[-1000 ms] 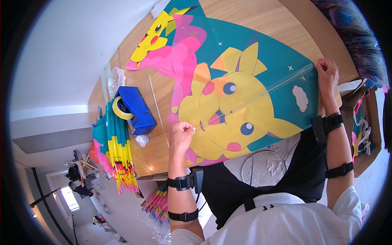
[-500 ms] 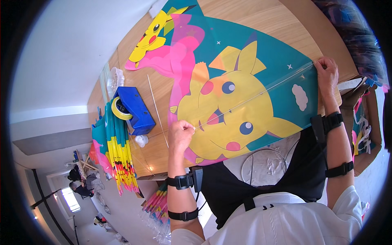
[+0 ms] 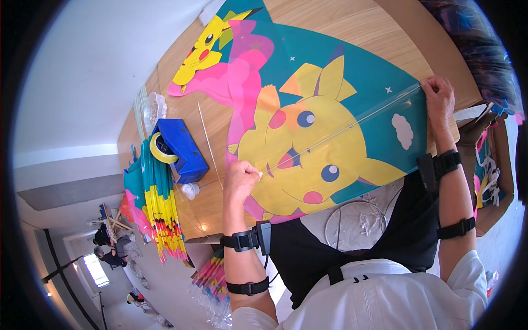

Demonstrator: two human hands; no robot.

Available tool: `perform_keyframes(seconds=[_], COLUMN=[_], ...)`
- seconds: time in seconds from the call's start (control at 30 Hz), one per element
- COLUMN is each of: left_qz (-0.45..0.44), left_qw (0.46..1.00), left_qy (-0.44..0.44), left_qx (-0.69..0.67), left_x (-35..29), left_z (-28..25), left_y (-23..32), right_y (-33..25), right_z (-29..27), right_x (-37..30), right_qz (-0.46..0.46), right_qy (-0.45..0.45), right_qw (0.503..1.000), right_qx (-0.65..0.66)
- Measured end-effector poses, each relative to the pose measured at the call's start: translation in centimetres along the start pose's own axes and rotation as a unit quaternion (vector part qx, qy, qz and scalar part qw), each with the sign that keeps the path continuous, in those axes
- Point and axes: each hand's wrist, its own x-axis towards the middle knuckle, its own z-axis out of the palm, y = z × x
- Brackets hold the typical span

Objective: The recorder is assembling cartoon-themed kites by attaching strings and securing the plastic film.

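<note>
A kite sail, thin and teal with a big yellow cartoon animal and pink clouds, lies spread over the table. Across it runs a long, narrow clear strip, shiny like tape; whether a thin rod lies under it I cannot tell. My left hand pinches the strip's lower left end, over the yellow figure's near side. At the teal corner on the right, my right hand pinches the other end. The strip looks straight and taut between them.
Left of the sail stands a blue tape dispenser with a yellowish tape roll. A thin white rod lies beside it. Folded printed sails hang over the table's left edge. Plastic-wrapped bundles are at the far right.
My left hand has shifted very slightly left. Both hands keep their pinch at the strip's ends, and the sail stays in place.
</note>
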Motion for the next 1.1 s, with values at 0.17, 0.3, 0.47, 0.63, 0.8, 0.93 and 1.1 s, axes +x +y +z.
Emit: perform_keyframes(seconds=[0.17,0.3,0.47,0.63,0.8,0.93,1.1], left_qz=[-0.068,0.007,0.197,0.23,0.339,0.418,0.502], left_qw=[0.995,0.995,0.921,0.924,0.898,0.874,0.835], left_qy=[0.069,0.092,0.228,0.144,0.07,0.053,0.039], left_qx=[0.036,-0.036,0.247,0.271,0.271,0.241,0.223], left_x=[-0.7,-0.9,-6.1,-7.6,-5.9,-4.1,-2.6], left_z=[-0.5,-0.5,4.7,9.8,13.4,16.9,20.2], left_y=[0.1,-2.8,2.3,5.9,12.9,18.7,24.6], right_y=[-0.4,0.4,-1.0,-1.4,-1.5,-1.7,-1.7], right_z=[-0.1,0.1,-0.1,-0.2,-0.6,-0.6,-0.8], right_x=[-0.2,0.0,-0.4,-0.4,-0.3,-0.3,-0.3], right_qz=[-0.001,-0.033,-0.023,0.001,0.005,-0.005,0.01], right_qy=[0.002,0.025,0.051,0.054,0.059,0.075,0.085], right_qw=[1.0,0.999,0.998,0.998,0.997,0.995,0.993], right_qx=[0.011,0.022,0.034,0.038,0.048,0.068,0.083])
